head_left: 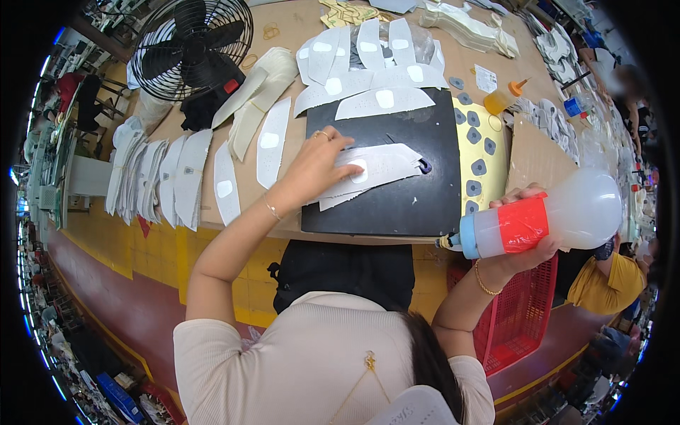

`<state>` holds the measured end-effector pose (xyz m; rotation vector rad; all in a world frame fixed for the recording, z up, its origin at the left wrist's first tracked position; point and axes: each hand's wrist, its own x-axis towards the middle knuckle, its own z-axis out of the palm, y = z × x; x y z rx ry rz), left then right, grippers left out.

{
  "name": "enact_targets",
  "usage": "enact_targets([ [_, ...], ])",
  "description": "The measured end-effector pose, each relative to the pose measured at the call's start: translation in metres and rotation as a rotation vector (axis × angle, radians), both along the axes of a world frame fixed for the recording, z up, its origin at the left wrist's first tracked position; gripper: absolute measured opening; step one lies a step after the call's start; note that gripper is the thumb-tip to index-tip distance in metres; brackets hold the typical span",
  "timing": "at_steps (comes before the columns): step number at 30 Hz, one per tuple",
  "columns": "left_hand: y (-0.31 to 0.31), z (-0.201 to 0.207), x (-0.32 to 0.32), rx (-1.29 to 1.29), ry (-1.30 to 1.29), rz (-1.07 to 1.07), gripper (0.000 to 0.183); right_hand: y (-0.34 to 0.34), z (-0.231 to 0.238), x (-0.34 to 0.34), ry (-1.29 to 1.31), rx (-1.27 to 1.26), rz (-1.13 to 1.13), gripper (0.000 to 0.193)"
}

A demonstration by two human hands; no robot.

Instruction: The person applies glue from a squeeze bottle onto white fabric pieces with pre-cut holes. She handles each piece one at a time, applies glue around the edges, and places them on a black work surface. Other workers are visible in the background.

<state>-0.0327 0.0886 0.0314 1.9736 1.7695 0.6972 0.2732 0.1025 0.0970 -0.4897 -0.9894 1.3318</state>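
Observation:
My left hand (320, 166) is open over a small stack of white shoe-shaped cut pieces (389, 163), its thumb reaching the white rounded patch (359, 170) on the top piece. The pieces lie on a black board (425, 205). A small dark purple item (425, 166) shows at the stack's right end. My right hand (533, 256) grips a large translucent squeeze bottle (586, 205) round its red-taped part. The bottle is tipped on its side, blue collar and nozzle pointing left, past the board's lower right corner.
More white pieces with patches (384, 99) lie along the board's far edge and to its left. A yellow sheet (482, 159) with grey stickers is on the right. A black fan (193, 49) stands far left. Below my right arm sits a red basket (513, 319). An orange-capped bottle (499, 98) stands far right.

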Motion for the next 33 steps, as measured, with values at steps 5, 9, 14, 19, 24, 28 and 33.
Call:
enact_targets([
  [5, -0.023, -0.009, 0.019, 0.176, 0.160, 0.035, 0.035, -0.001, -0.005, -0.002, -0.001, 0.004, -0.022, 0.079],
  [9, -0.032, -0.008, 0.026, 0.264, 0.167, 0.075, 0.028, -0.003, -0.005, -0.005, 0.012, -0.002, -0.032, 0.078],
  [14, -0.027, -0.005, 0.019, 0.041, 0.016, 0.028, 0.030, -0.004, -0.006, -0.009, -0.027, -0.013, -0.044, 0.083],
  [19, -0.023, 0.014, 0.018, -0.533, -0.735, 0.036, 0.028, -0.004, 0.002, -0.033, -0.275, 0.099, -0.287, 0.087],
  [24, -0.037, 0.057, 0.035, -0.685, -1.171, -0.004, 0.040, -0.001, -0.004, -0.045, -0.515, 0.244, -0.455, 0.091],
  [28, -0.043, 0.077, 0.041, -0.696, -1.184, -0.043, 0.045, -0.002, -0.008, -0.038, -0.612, 0.316, -0.492, 0.089],
  [33, -0.047, 0.082, 0.041, -0.745, -1.170, -0.133, 0.045, 0.002, -0.008, -0.031, -0.561, 0.379, -0.472, 0.084],
])
